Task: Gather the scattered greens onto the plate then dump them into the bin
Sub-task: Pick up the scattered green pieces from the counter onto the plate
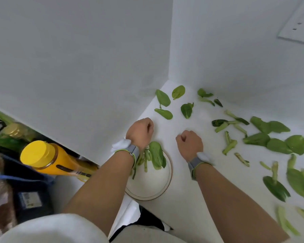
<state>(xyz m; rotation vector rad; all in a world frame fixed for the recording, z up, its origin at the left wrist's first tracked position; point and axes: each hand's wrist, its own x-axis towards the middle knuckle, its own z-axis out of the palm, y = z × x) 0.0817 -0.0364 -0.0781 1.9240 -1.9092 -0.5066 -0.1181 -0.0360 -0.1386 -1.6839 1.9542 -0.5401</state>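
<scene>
Gathering has only begun — a few greens (155, 154) lie on the plate (148, 187). Both the left hand (139, 131) and the right hand (189, 143) are curled up, holding nothing. Next — pick up the leaves (268, 135) scattered on the table (191, 190).

The left forearm (102, 178) covers the plate's (158, 188) left side and part of the greens (154, 155) on it. Both hands' (139, 132) fingers curl under (any hold is hidden). Stalks (286, 221) at the lower right are blurred, some cut by the edge.
</scene>
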